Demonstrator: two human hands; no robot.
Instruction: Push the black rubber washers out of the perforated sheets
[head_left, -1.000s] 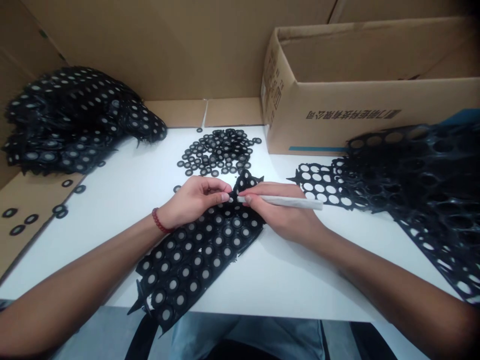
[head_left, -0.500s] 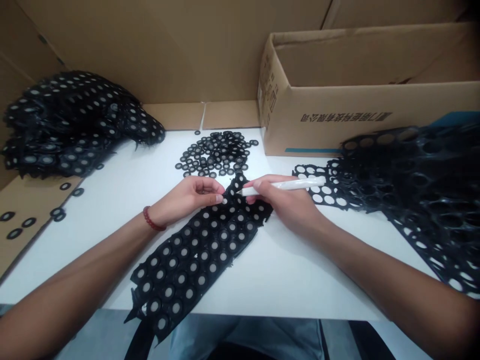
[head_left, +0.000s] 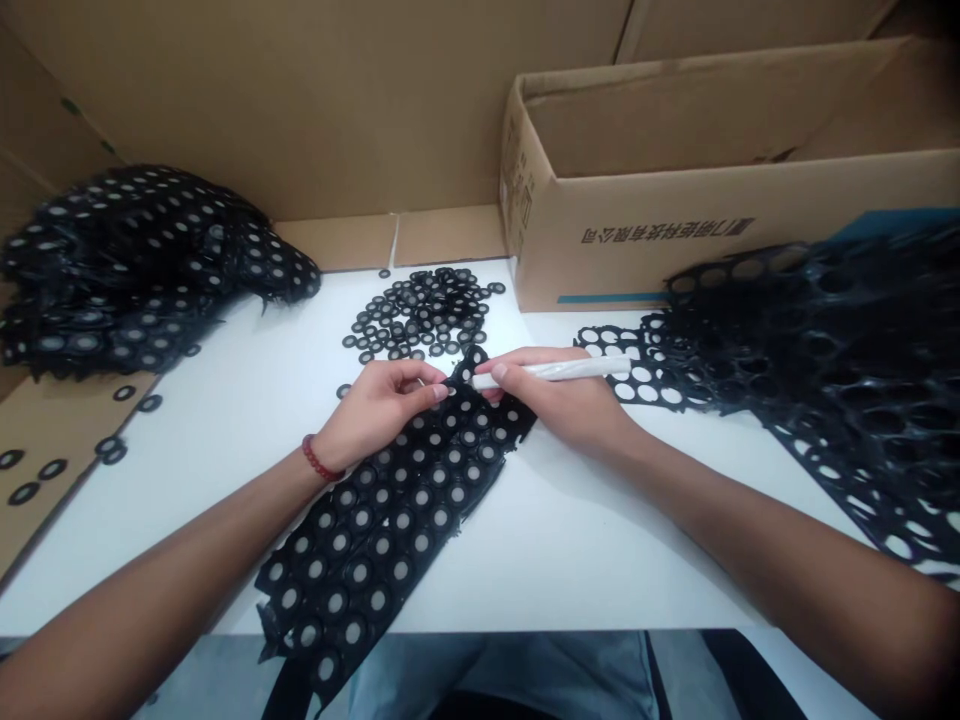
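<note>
Left hand [head_left: 386,405] pinching edge of black, rubbery-looking, disc-studded strip [head_left: 403,521], running nearward from between hands; right hand [head_left: 562,400] gripping white pen-shaped tool [head_left: 581,369]. Strip likely light, floppy; hold by edge.

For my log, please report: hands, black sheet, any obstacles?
Left hand pinching black sheet near far end. Right hand holding white pen-like tool, tip at sheet. Ring pile just beyond.

A lone camera rides on the person's head, facing forward and down at the left hand [head_left: 382,405] and right hand [head_left: 566,405], near above the tabletop [head_left: 600,560].
</note>
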